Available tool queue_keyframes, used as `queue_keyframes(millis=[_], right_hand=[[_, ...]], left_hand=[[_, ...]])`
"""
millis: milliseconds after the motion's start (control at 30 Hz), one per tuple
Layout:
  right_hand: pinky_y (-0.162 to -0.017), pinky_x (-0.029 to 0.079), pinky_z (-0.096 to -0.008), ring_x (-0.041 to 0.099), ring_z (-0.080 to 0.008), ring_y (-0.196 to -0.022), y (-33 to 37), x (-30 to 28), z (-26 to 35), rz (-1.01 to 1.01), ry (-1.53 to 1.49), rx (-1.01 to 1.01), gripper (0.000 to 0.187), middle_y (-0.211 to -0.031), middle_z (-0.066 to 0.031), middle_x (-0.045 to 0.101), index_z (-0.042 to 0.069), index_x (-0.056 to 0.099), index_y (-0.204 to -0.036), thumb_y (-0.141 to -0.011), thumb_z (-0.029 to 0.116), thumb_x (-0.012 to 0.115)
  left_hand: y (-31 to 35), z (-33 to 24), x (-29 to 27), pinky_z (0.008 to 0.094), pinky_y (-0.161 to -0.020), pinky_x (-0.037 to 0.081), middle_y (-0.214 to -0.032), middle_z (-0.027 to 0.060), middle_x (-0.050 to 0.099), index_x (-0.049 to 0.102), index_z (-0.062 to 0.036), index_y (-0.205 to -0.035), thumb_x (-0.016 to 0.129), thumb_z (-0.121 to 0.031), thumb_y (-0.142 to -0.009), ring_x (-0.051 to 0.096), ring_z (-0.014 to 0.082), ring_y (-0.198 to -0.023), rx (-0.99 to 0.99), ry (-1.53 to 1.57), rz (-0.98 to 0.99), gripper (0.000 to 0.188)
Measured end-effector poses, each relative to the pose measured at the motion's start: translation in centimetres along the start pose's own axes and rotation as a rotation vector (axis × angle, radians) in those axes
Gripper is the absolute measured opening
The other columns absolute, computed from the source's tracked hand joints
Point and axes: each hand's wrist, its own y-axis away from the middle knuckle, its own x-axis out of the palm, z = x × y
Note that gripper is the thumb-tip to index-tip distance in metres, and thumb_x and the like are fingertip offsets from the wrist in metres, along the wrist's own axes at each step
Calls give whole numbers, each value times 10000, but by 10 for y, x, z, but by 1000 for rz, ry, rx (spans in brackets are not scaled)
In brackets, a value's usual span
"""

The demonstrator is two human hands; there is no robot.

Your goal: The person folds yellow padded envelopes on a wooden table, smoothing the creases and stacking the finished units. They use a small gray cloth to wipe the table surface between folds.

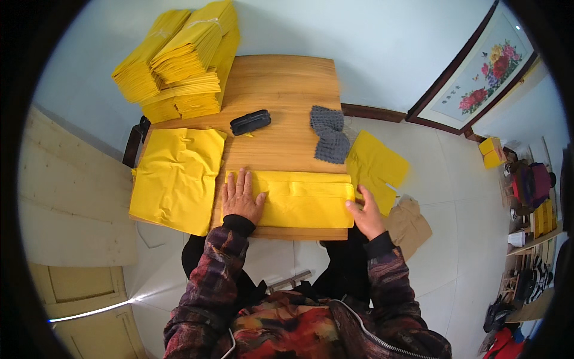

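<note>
A long folded piece of yellow paper lies flat along the near edge of the wooden table. My left hand rests on its left end, palm down with the fingers stretched out. At the opposite end, my right hand is at the paper's right edge, thumb and fingers apart around the corner; whether it pinches the edge is unclear. To the left lies a wider, creased yellow paper sheet. Beyond the folded piece are a black oblong case-like object and a grey textured cloth.
Tied bundles of folded yellow paper are stacked at the table's far left corner. Right of the table, a yellow sheet and a brown paper piece lie low near the floor. A framed flower picture leans by the wall.
</note>
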Motion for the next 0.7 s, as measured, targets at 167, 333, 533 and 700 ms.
queue_keyframes(millis=[167,333,533,700], right_hand=[[-946,444,-379,532,-310,-1147,5,2,-9,61,-185,12,670,-1293,-221,508,-54,358,-1375,-862,242,672],[-913,462,-415,548,-369,-1078,-68,11,57,27,161,-356,528,-1229,-216,533,-15,485,-1257,-806,166,691],[-1024,358,-541,328,-365,-1351,-206,170,158,185,702,-649,603,-1438,-180,379,171,453,-1356,-783,176,639],[-823,489,-447,584,-344,-980,-230,177,162,197,696,-780,316,-1055,-155,590,69,568,-1097,-803,174,620]], left_hand=[[6,-9,-3,460,-1164,139,-1555,69,265,348,-79,-1454,508,-471,-904,200,326,-1434,-21,6,44,694],[9,-12,-8,455,-1165,133,-1554,86,261,337,-83,-1461,474,-483,-914,200,322,-1435,-22,7,40,692],[8,-10,-7,468,-1153,170,-1527,86,315,383,-72,-1430,590,-456,-845,217,338,-1428,-26,75,14,730],[2,-5,-5,488,-1155,165,-1554,88,268,320,-60,-1464,643,-374,-821,197,334,-1441,-3,-19,97,786]])
